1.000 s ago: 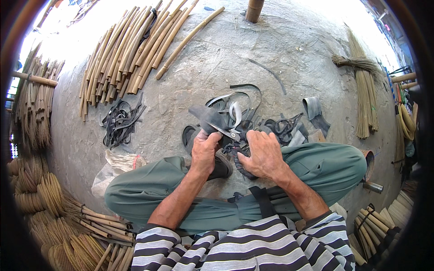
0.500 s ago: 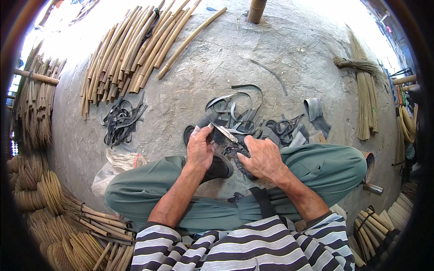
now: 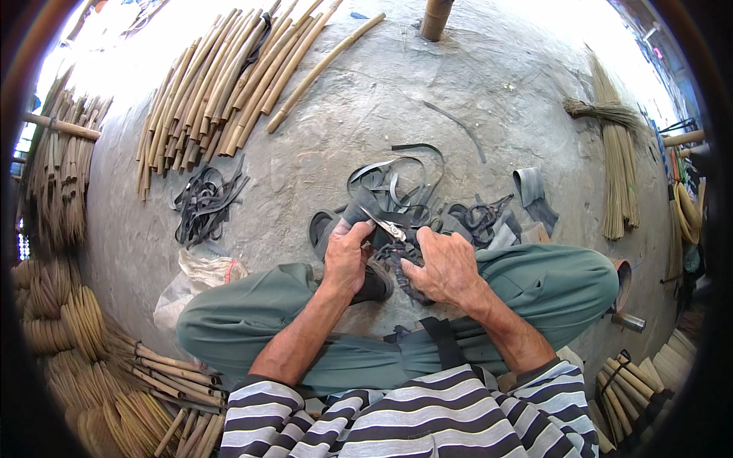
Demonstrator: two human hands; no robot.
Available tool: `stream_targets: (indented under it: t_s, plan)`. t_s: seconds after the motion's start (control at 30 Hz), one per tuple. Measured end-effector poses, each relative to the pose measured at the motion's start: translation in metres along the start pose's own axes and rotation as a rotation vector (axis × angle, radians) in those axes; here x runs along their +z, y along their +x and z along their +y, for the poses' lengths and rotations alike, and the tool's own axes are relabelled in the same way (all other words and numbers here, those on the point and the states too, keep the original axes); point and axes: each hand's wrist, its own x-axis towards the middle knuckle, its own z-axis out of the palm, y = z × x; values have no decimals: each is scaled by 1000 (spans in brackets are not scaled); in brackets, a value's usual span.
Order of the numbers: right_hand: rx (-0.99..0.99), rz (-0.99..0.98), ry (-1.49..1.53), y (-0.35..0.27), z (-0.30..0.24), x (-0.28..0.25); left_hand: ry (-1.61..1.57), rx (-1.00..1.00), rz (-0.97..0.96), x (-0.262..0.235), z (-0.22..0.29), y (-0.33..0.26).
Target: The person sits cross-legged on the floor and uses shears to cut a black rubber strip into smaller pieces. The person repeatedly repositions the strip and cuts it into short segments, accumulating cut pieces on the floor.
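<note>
Scissors [image 3: 392, 229] are in my right hand [image 3: 447, 263], its fingers wrapped round the dark handles, which look bound with black strip. The metal blades point up and left toward my left hand [image 3: 347, 256]. Between thumb and fingers, that hand grips a dark rubber strip [image 3: 353, 212], and the blades lie against it. Whether the blades are parted cannot be made out. Just beyond my hands, long cut rubber strips [image 3: 416, 160] lie in loops on the floor. A dark shoe [image 3: 374, 284] shows partly below my left hand.
More black strips [image 3: 206, 202] lie heaped at left, near a white sack [image 3: 202, 278]. Rubber scraps [image 3: 481, 221] and a curled grey piece [image 3: 532, 195] are at right. Bamboo poles [image 3: 229, 91] lie far left; a broom bundle [image 3: 617, 160] lies far right. A bamboo post [image 3: 435, 19] stands ahead.
My left hand has shifted slightly right, bringing the rubber strip farther along the scissor blades, so less of the metal shows. My right hand has barely moved.
</note>
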Motion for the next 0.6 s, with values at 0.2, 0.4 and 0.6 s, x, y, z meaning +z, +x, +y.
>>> stream_targets:
  t_s: [0.2, 0.4, 0.6]
  plan:
    - [24, -17, 39, -1, 1, 1, 22, -64, 39, -7, -2, 6]
    - [-4, -37, 25, 0, 2, 6, -151, -71, 52, -13, 8, 13]
    - [-122, 146, -56, 1, 2, 8, -76, 27, 8, -5, -1, 6]
